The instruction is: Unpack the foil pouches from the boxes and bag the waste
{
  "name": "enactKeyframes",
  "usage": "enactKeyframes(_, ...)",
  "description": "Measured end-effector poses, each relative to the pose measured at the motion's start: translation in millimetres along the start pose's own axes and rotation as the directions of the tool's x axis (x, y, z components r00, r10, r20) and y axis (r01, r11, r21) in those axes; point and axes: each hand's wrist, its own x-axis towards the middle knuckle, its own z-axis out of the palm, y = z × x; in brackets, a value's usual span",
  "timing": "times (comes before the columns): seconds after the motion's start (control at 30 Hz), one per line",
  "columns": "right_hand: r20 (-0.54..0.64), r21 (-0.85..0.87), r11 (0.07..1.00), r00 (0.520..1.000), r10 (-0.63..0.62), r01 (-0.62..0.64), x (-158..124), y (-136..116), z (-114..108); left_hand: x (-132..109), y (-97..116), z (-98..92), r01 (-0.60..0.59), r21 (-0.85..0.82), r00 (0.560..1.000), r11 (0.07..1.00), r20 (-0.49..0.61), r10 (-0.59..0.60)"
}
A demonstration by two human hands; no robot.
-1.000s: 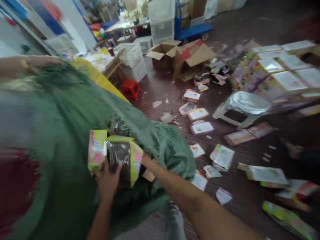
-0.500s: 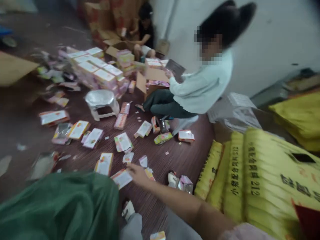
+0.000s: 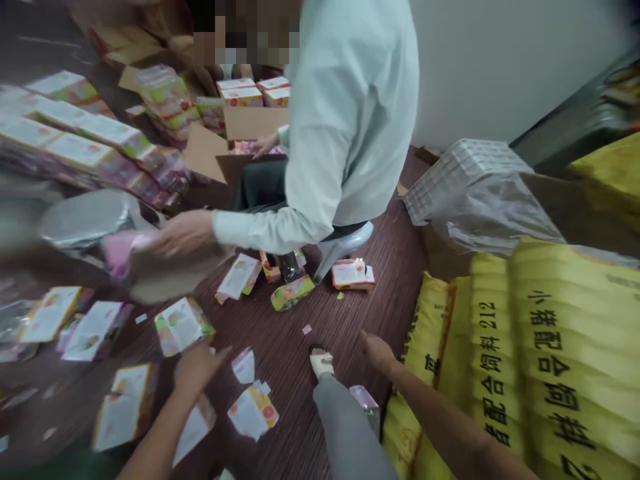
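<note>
My left hand [image 3: 200,367] reaches down over the dark wood floor, blurred, fingers stretched out and holding nothing. It hovers among flat printed paper packs: one [image 3: 183,325] just beyond it, another [image 3: 253,411] to its right. My right hand [image 3: 376,350] is stretched forward beside the yellow sacks [image 3: 525,347], fingers loosely apart, nothing in it. My grey trouser leg [image 3: 345,433] and foot [image 3: 321,363] lie between the arms.
A person in a pale shirt [image 3: 345,113] sits on a low stool [image 3: 345,243] close ahead, one hand [image 3: 183,232] holding a flattened carton [image 3: 160,273]. Stacked colourful boxes [image 3: 85,143] and an open cardboard box [image 3: 240,133] stand behind. Wrapped bundles [image 3: 475,193] lie right.
The view swung right from the green sack, then closer to the seated person. My left hand let go of the packs it held and both hands now reach over the floor.
</note>
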Motion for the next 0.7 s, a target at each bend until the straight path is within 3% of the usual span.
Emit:
enactKeyframes(0.07,-0.023,-0.075,0.997,0.999,-0.022,0.021,51.0,18.8,-11.3,48.0,50.1,44.5,-0.002,0.050,0.987,0.999,0.159,-0.006)
enactKeyframes(0.13,-0.063,-0.145,0.989,0.998,-0.028,0.019,99.4,34.0,-19.2,89.0,93.2,86.8,-0.055,0.086,0.971,0.995,0.238,0.033)
enactKeyframes(0.23,-0.123,-0.234,0.972,0.992,-0.019,-0.010,165.6,53.0,-22.3,138.4,133.0,135.7,-0.154,0.119,0.979,0.981,0.151,0.135)
enactKeyframes(0.37,-0.180,-0.311,0.950,0.983,-0.035,-0.023,246.4,76.7,-19.6,196.3,150.9,178.7,-0.214,0.173,0.977,0.961,0.042,0.210)
enactKeyframes(0.53,-0.221,-0.481,0.877,0.966,-0.131,0.009,335.8,101.3,-7.6,251.1,167.1,227.7,-0.267,0.178,0.963,0.947,0.097,0.253)
enactKeyframes(0.7,-0.199,-0.420,0.899,0.953,-0.227,0.126,378.1,98.1,38.8,272.4,173.5,268.0,-0.217,0.080,0.976,0.973,-0.015,0.219)
